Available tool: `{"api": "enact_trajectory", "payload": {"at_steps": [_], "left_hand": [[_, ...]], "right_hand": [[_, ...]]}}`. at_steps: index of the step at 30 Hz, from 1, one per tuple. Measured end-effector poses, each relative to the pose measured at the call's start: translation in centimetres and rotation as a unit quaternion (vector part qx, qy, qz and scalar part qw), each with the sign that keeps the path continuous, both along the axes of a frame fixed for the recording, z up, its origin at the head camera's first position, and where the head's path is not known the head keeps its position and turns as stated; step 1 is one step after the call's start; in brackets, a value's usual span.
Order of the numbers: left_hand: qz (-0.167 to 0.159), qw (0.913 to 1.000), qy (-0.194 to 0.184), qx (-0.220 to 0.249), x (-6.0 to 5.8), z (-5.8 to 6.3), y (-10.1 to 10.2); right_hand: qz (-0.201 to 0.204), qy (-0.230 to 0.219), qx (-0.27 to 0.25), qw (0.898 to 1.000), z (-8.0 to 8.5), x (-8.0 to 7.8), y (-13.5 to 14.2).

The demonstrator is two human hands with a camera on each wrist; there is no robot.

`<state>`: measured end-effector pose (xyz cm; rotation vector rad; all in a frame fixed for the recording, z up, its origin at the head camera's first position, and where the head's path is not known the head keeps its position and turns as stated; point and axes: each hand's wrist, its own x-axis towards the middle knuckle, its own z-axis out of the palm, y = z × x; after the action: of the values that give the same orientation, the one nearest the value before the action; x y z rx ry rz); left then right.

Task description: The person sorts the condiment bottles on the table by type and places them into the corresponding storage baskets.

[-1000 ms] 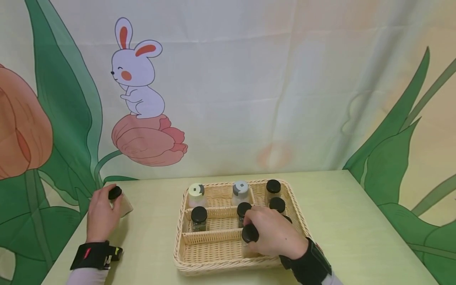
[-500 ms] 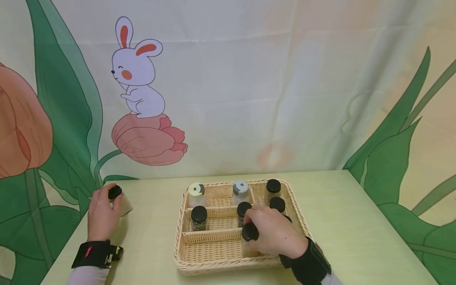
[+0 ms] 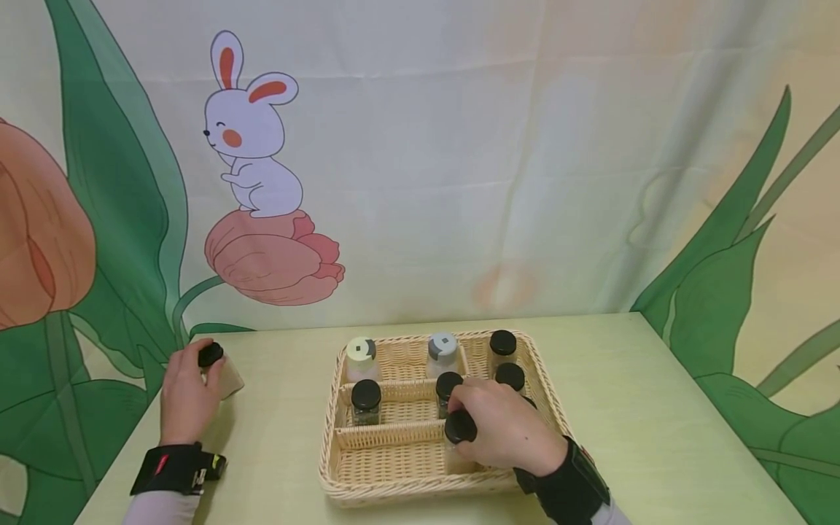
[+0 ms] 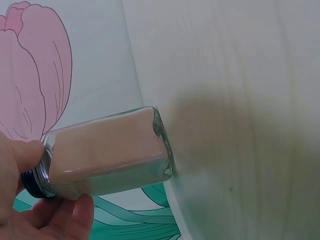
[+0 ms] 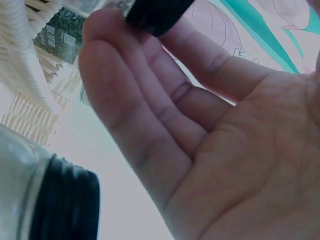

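Observation:
My left hand (image 3: 189,394) holds a glass spice jar (image 4: 105,152) of pale tan powder around its black-lidded neck, at the table's left side. The jar looks tilted in the head view; whether its base touches the table I cannot tell. Over the front compartment of the wicker basket (image 3: 387,494), my right hand (image 3: 505,430) pinches the black lid (image 3: 461,426) of another spice jar, whose body stands partly hidden below the fingers. In the right wrist view this lid sits at the fingertips, and a further black-lidded jar (image 5: 65,200) shows at lower left.
In the basket's back row stand a jar with a pale yellow-green lid (image 3: 362,357) and one with a grey lid (image 3: 443,351). Black-lidded jars stand in the middle row (image 3: 366,401) and right column (image 3: 503,346). A printed curtain (image 3: 420,182) hangs behind the table (image 3: 656,408).

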<state>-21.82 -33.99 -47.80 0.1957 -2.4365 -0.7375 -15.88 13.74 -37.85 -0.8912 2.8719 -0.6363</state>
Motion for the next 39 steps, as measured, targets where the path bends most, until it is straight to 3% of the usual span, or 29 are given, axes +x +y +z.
{"api": "enact_trajectory", "payload": {"at_steps": [24,30,39], "left_hand": [[-0.011,0.9999,-0.013,-0.002,0.1,0.8,0.2],[-0.024,0.9993,0.017,-0.025,0.2,2.0,0.9],[-0.062,0.9942,0.067,-0.056,1.1,4.9,3.1]], "right_hand": [[-0.002,0.012,0.001,1.0,0.5,0.3,0.1],[-0.001,0.014,0.001,1.0,0.7,0.3,0.1],[0.001,0.01,0.001,1.0,0.6,0.3,0.2]]}}
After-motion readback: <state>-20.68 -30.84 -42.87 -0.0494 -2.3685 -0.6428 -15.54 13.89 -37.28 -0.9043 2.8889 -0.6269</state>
